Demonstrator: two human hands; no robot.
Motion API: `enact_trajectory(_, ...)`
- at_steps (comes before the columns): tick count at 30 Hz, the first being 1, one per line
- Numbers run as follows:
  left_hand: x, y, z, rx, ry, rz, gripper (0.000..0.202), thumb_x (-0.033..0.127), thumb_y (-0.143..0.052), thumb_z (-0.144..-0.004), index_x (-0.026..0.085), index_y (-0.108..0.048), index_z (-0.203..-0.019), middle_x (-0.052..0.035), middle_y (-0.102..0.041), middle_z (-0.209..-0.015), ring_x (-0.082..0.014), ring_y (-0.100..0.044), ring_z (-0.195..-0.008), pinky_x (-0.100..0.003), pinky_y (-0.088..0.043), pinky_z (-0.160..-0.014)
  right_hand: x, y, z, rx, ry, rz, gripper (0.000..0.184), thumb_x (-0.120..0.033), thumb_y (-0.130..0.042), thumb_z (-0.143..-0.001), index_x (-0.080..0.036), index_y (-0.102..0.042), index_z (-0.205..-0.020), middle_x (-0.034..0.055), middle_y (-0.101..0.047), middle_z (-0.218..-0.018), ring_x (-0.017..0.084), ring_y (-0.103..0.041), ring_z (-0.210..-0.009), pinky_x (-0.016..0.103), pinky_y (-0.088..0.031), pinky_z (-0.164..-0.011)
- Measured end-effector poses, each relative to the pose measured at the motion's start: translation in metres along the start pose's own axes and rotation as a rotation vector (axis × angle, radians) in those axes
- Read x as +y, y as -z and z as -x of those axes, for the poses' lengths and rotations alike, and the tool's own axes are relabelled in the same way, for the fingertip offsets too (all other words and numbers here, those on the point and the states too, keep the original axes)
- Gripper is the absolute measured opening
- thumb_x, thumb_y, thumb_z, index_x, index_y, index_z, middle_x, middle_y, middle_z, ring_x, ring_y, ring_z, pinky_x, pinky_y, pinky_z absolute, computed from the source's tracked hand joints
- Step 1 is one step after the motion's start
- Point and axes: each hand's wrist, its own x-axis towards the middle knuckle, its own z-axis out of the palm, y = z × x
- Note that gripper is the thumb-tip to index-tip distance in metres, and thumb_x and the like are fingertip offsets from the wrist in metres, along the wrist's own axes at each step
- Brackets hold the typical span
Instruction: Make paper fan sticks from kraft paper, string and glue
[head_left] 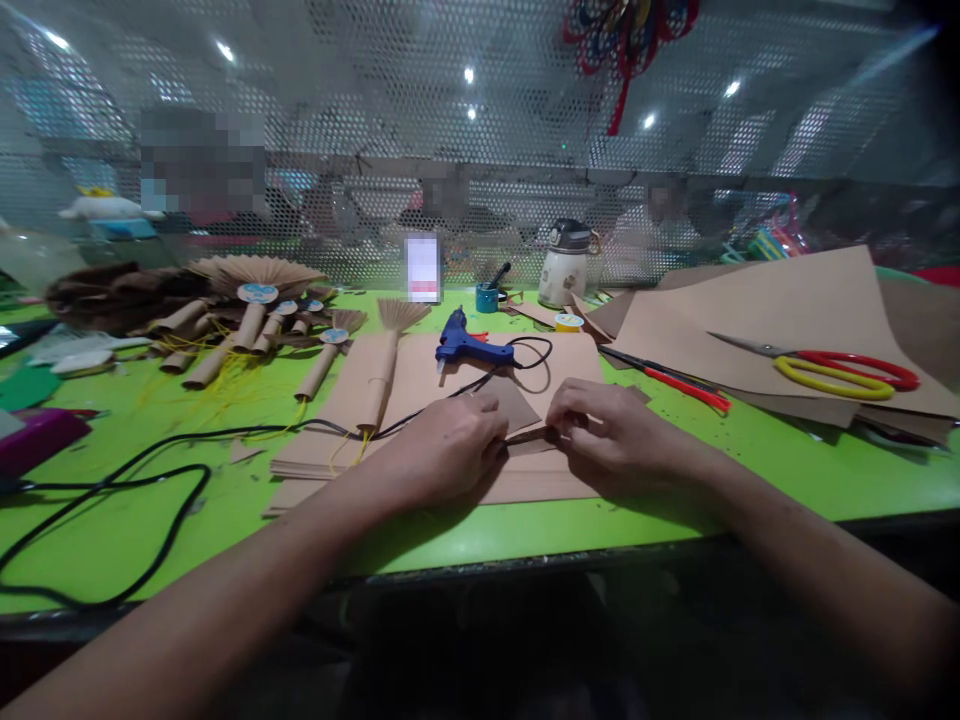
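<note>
A small piece of brown kraft paper (516, 404) lies between my hands, its near edge folded into a narrow strip. My left hand (459, 440) is closed, its fingers pinching the left end of that fold. At the right end, my right hand (609, 425) pinches the same paper with thumb and fingertips. Underneath is a stack of larger kraft sheets (540, 485). Just beyond my hands a blue hot glue gun (472, 348) rests on the stack. A rolled paper handle with a pleated fan top (380, 375) lies to the left of it.
Red-and-yellow scissors (844, 372) lie on large kraft sheets (750, 300) at the right, near a red-handled tool (686, 388). Several finished paper fans (251, 325) with yellow strings are piled left. A black cable (206, 435) crosses the green table (247, 540). A bottle (564, 275) stands behind.
</note>
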Motion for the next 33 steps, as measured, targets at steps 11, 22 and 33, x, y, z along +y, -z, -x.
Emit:
enact_trajectory(11,0.003,-0.004,-0.003,0.036,-0.080,-0.006,0.015,0.022,-0.045,-0.087,0.016,-0.059,-0.082,-0.0070,-0.055,-0.086,-0.0166,-0.050,-0.071,-0.029,-0.040,-0.061,0.004,-0.011,0.003,0.002,0.062,0.010,0.013,-0.019,-0.052,-0.090,-0.019,-0.065,-0.092,0.0066,-0.051,-0.090,0.017,-0.050,-0.081,0.027,-0.041,-0.069)
enact_trajectory(22,0.008,0.007,-0.006,-0.029,-0.007,0.209,0.023,0.027,-0.040,-0.093,0.017,-0.058,-0.083,-0.0057,-0.057,-0.089,-0.0168,-0.052,-0.078,-0.028,-0.040,-0.068,0.007,-0.013,0.003,-0.043,0.247,0.127,0.010,-0.008,-0.054,-0.081,-0.016,-0.058,-0.077,0.0076,-0.053,-0.086,0.018,-0.050,-0.080,0.028,-0.042,-0.067)
enact_trajectory(33,0.009,0.016,-0.005,-0.161,0.225,0.833,0.042,0.041,-0.033,-0.095,0.015,-0.060,-0.077,-0.0041,-0.061,-0.075,-0.0149,-0.052,-0.069,-0.027,-0.040,-0.066,-0.005,-0.013,-0.002,0.233,0.503,0.352,0.023,-0.006,-0.041,-0.089,-0.014,-0.057,-0.074,0.0110,-0.055,-0.078,0.021,-0.045,-0.078,0.034,-0.042,-0.065)
